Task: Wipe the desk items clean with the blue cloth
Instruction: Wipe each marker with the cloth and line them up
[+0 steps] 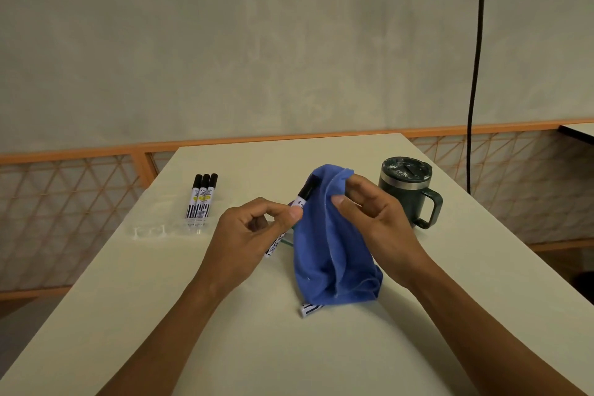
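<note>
Pale plaster wall behind, orange lattice rail beneath it, cream desk [321, 357] across the lower frame. At centre, left hand [247, 231], grip pinching the marker [300, 201] between thumb and forefinger, other fingers loosely curled. Right of it, right hand [376, 219], grip pinching the top fold of the blue cloth [324, 254], thumb in front, fingertips behind. Cloth draped downward, lower hem resting on the desk and lying over a second marker [311, 309], with only its white end showing.

Long axis of the held marker: diagonal, from lower left to upper right of the frame. Black cap uppermost, pointing up and away into the cloth's fold. Barcode end pointing down toward the desk, seemingly clear of it.

Likely trouble:
- Risk of twisting or sliding out under a firm rub, given so light a pinch on a smooth barrel.
- Risk of tugging the cap loose and inking the cloth, if rubbing along the axis toward the cap.
- Risk of dragging the second marker with the trailing hem and setting it rolling.
- Just behind the right hand, mug [406, 193], exposed to a wide sweep.
- At centre left, three markers [202, 199], well apart from both hands and unlikely to suffer.
</note>
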Available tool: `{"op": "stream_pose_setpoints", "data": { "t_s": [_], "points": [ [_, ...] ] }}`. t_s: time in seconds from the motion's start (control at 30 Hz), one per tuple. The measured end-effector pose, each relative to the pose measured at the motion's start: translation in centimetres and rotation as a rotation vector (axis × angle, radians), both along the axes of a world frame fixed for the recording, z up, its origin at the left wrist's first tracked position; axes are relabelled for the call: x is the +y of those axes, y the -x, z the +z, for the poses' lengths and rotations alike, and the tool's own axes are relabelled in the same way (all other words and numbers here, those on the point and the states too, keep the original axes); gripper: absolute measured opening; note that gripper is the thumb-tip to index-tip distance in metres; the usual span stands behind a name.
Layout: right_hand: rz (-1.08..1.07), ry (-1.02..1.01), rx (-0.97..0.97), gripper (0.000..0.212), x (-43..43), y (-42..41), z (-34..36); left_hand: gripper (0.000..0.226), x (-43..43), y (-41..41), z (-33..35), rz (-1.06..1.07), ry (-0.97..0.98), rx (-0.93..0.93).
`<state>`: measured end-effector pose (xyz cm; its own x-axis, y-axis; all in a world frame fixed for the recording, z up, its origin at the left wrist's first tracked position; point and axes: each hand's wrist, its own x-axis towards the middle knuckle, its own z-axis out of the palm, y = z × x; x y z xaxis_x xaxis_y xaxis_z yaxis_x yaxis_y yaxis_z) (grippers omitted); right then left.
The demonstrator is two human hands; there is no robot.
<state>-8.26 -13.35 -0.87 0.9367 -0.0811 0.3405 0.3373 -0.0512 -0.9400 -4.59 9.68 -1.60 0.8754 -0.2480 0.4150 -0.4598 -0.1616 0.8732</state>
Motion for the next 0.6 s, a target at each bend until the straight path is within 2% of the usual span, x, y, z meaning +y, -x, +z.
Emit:
{"op": "stream_pose_setpoints", "data": {
  "t_s": [0.17,0.37,0.6],
  "points": [
    [-0.018,0.017,-0.064,0.026,0.6,-0.1,-0.4,0.021,-0.4,0.4,0.1,-0.035,-0.069,-0.009],
    [-0.104,0.026,-0.027,0.018,0.1,-0.7,-0.9,0.032,-0.2,0.4,0.2,-0.221,-0.148,0.063],
    [-0.114,-0.059,-0.038,0.013,0.3,-0.6,-1.0,0.035,-0.2,1.1,1.3,-0.262,-0.131,0.260]
  ]
}}
